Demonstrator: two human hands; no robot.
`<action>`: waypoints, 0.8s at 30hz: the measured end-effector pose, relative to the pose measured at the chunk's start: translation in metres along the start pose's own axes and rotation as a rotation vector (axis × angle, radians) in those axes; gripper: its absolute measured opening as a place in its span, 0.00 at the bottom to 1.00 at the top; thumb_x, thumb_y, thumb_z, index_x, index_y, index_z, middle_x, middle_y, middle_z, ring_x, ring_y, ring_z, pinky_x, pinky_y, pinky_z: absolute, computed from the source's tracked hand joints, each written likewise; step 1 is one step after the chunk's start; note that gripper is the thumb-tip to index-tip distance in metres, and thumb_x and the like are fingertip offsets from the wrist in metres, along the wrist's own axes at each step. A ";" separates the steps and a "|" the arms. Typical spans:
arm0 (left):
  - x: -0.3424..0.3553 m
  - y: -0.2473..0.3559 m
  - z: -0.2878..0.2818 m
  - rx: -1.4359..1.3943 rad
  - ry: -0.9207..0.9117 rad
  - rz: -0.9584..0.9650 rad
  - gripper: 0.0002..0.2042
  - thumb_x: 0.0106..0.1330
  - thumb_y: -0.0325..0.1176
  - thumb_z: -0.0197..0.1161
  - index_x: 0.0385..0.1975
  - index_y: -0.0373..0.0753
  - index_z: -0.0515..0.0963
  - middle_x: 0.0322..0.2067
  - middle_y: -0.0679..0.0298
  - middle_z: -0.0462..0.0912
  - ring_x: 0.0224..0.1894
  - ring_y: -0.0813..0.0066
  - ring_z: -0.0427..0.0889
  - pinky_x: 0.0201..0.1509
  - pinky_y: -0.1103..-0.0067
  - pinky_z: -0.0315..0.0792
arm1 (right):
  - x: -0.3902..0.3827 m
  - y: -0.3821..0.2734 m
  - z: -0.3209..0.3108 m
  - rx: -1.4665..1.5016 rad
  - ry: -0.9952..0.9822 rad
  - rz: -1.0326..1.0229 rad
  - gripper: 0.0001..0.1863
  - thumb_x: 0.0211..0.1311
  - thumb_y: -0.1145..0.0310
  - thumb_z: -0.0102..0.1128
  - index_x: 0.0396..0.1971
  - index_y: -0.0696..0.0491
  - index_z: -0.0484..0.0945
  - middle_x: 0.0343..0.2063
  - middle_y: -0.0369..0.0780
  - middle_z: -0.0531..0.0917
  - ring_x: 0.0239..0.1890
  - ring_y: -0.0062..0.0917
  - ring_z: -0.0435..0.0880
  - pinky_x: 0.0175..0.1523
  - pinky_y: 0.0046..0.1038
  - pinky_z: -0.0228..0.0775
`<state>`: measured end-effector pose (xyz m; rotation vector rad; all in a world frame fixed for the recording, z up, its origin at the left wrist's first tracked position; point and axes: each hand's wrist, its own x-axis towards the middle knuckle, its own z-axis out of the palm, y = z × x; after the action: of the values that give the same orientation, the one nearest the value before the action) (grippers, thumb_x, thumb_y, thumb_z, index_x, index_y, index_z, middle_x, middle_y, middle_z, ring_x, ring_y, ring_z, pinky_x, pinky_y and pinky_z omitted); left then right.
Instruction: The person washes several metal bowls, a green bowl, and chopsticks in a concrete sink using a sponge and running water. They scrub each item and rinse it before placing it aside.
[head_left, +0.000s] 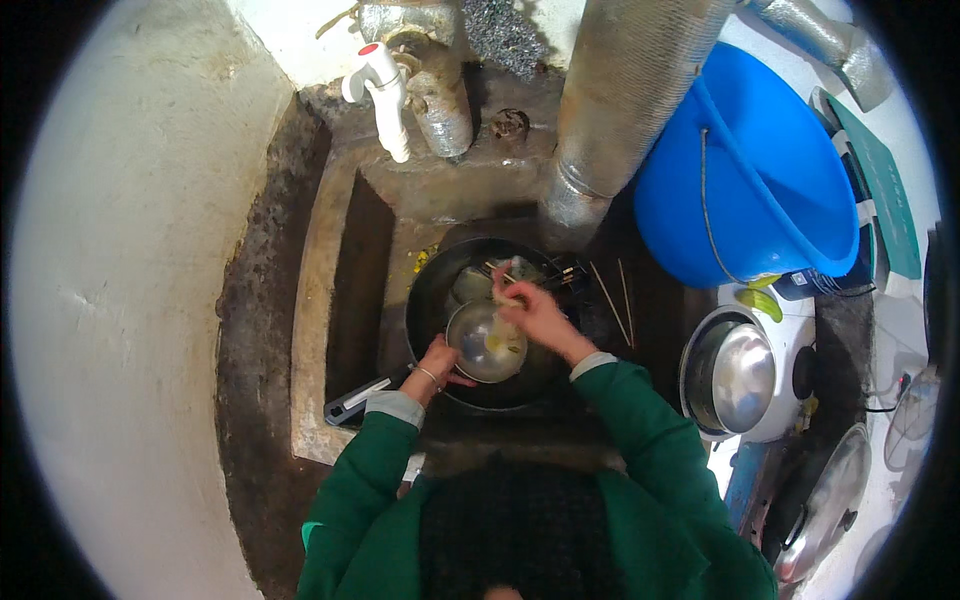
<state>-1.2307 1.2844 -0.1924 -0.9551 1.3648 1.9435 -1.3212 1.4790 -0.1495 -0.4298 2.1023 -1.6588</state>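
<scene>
- Bowl (468, 338), round and thin-walled, sits near the middle of the frame, over the dark pan (422, 308).
- The left hand (436, 362) is closed on the bowl's lower-left rim, so the bowl is plainly held.
- The right hand (538, 318) is at the bowl's upper-right rim, fingers drawn narrow and blurred; whether they pinch anything, one cannot tell.
- As to progress, the work appears to be partway through: the bowl is in hand and the right hand is busy at it, with neither let go.
- A small yellowish patch (502, 343) shows inside the bowl, so its contents are not gone; what it is cannot be made out.
- Pale items (468, 286) lie in the pan's upper part, apparently left for later handling, though their kind is unclear.
- The bowl, being round, has no long axis; its mouth faces up toward the viewer, and any slight tilt is hard to judge.
- The pan does have a direction: its black handle (362, 400) points to the lower left of the frame, so its long axis runs from there toward the upper right.
</scene>
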 end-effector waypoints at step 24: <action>-0.055 0.006 0.055 0.284 0.374 0.987 0.32 0.50 0.14 0.45 0.60 0.35 0.50 0.58 0.52 0.58 0.60 0.61 0.60 0.64 0.73 0.52 | -0.011 0.036 0.057 0.720 0.517 0.337 0.12 0.56 0.66 0.60 0.39 0.55 0.76 0.33 0.37 0.80 0.32 0.22 0.78 0.37 0.26 0.71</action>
<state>-1.2161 1.3312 -0.1318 -0.5402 2.6017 2.1528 -1.2825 1.4454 -0.1940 0.5955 1.5640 -2.2909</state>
